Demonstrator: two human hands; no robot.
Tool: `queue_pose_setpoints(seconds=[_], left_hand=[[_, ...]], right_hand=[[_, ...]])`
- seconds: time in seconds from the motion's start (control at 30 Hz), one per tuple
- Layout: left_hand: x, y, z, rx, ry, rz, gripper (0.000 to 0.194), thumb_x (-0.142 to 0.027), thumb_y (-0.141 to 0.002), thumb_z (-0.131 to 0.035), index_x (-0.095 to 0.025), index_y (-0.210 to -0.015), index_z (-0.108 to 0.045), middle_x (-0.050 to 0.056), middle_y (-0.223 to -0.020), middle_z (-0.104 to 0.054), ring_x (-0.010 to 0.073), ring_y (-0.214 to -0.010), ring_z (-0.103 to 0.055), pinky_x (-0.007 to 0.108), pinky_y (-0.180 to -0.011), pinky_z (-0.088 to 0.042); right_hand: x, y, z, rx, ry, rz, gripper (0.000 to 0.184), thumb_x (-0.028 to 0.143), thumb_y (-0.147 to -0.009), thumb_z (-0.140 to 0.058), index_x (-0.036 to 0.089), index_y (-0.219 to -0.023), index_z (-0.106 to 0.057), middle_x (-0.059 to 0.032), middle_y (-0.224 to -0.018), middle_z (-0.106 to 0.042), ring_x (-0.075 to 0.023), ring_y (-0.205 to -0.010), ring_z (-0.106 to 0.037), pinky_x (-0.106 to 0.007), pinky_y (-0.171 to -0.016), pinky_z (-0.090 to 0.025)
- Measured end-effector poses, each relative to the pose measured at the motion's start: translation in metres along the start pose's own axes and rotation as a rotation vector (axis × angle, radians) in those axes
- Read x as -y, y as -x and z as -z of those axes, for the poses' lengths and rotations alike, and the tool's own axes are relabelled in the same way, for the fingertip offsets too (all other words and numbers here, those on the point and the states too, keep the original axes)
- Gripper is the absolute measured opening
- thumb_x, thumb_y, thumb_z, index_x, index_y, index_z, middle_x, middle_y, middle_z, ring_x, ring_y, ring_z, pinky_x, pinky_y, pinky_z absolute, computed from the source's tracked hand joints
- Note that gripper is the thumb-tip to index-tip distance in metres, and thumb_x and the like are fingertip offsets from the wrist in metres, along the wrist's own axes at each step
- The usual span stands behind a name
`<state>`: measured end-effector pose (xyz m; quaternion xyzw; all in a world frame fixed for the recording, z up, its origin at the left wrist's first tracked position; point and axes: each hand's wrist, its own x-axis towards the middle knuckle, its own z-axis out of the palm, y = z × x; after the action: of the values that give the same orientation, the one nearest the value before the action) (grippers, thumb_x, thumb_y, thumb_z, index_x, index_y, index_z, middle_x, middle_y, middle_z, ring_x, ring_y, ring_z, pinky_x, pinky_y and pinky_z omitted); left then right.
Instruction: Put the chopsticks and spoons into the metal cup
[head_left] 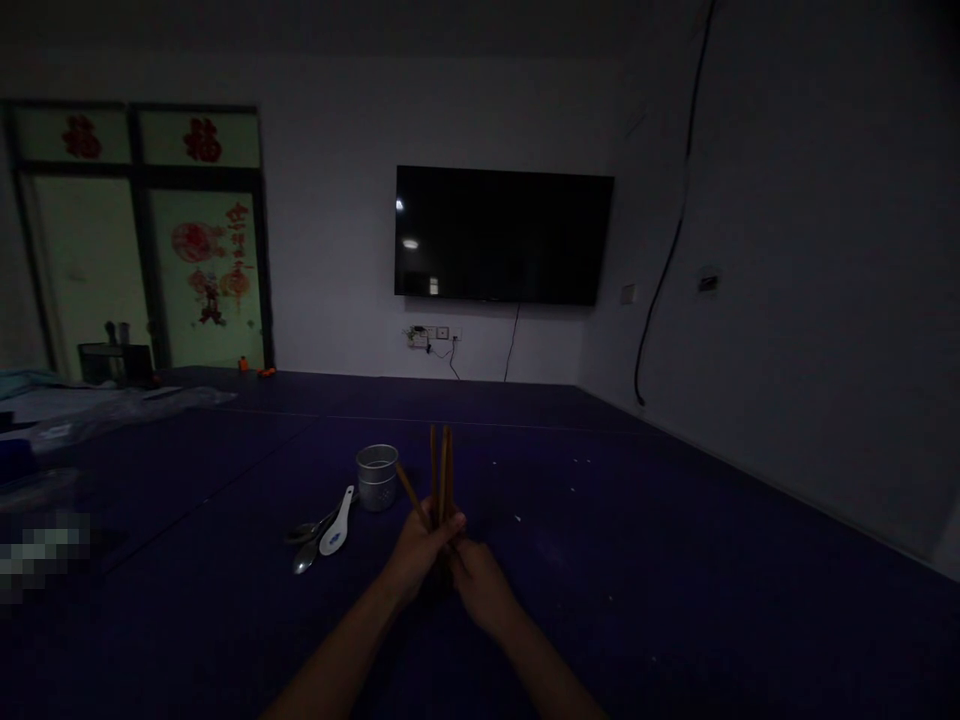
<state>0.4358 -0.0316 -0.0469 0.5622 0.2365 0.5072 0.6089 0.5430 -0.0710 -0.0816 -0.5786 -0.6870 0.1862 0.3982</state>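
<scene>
Several brown chopsticks point(442, 465) stand nearly upright between my two hands, one of them leaning out to the left. My left hand point(421, 545) is closed around them, its thumb across the front. Pressed against it from the right, my right hand point(474, 578) is also closed at the chopsticks' lower part, which the fingers hide. Just left of the hands sits a metal cup point(377, 478) with a perforated-looking pattern low on its side. Beside the cup lie a white ceramic spoon point(337, 525) and metal spoons point(306, 555), partly overlapping.
The dark blue tabletop point(600, 580) carries small white scraps point(517, 518). Clear plastic wrapping point(127, 410) lies at far left, with small orange objects point(259, 370) at the back edge. A wall point(787, 420) borders the right side, and a hanging black cable point(667, 270) reaches down to the table.
</scene>
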Motion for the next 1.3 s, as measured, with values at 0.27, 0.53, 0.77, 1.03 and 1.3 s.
queue_pose_setpoints(seconds=[0.27,0.53,0.77,1.03,1.3], left_hand=[[-0.006,0.0,-0.001,-0.062,-0.017,-0.002,0.043,-0.049,-0.056,-0.08,-0.017,-0.063,-0.052,-0.003,-0.051,-0.058,0.0105,-0.049,-0.054,0.021,-0.05,-0.04],[-0.011,0.003,-0.005,-0.08,-0.008,0.021,0.044,-0.048,-0.056,-0.08,-0.017,-0.071,-0.053,-0.003,-0.053,-0.06,0.0108,-0.048,-0.056,0.02,-0.049,-0.042],[-0.012,-0.002,0.0,-0.044,0.129,0.059,0.054,-0.042,-0.057,-0.083,-0.016,-0.097,-0.059,-0.003,-0.063,-0.062,0.0106,-0.055,-0.061,0.019,-0.052,-0.044],[0.005,-0.014,0.014,-0.03,0.261,0.196,0.039,-0.022,-0.059,-0.082,-0.014,-0.092,-0.062,0.005,-0.085,-0.069,0.0141,-0.069,-0.067,0.024,-0.065,-0.052],[0.029,-0.016,0.026,-0.09,0.087,0.347,0.021,-0.012,-0.058,-0.074,-0.013,-0.075,-0.061,0.003,-0.067,-0.068,0.015,-0.059,-0.064,0.027,-0.06,-0.051]], right_hand=[[0.012,0.004,-0.001,0.022,0.063,0.051,0.029,0.02,-0.092,-0.036,0.015,-0.088,-0.064,-0.0076,-0.079,-0.068,-0.0146,-0.064,-0.06,-0.023,-0.057,-0.038],[0.015,0.004,-0.008,0.005,-0.129,0.122,0.036,0.002,-0.079,-0.04,0.016,-0.101,-0.064,-0.0083,-0.092,-0.069,-0.0182,-0.086,-0.066,-0.025,-0.075,-0.048],[0.009,0.002,-0.014,-0.068,-0.248,0.073,0.017,0.017,-0.085,-0.044,0.017,-0.088,-0.061,-0.0062,-0.083,-0.067,-0.0155,-0.073,-0.062,-0.025,-0.066,-0.046],[0.0,-0.005,-0.019,0.116,-0.595,-0.205,0.054,0.07,-0.072,-0.051,0.017,-0.077,-0.053,0.0008,-0.054,-0.058,-0.0095,-0.04,-0.046,-0.021,-0.04,-0.03],[0.0,-0.004,-0.008,0.2,-0.541,-0.452,0.046,0.061,-0.071,-0.061,0.017,-0.061,-0.054,0.0029,-0.045,-0.053,-0.0067,-0.034,-0.043,-0.018,-0.035,-0.023]])
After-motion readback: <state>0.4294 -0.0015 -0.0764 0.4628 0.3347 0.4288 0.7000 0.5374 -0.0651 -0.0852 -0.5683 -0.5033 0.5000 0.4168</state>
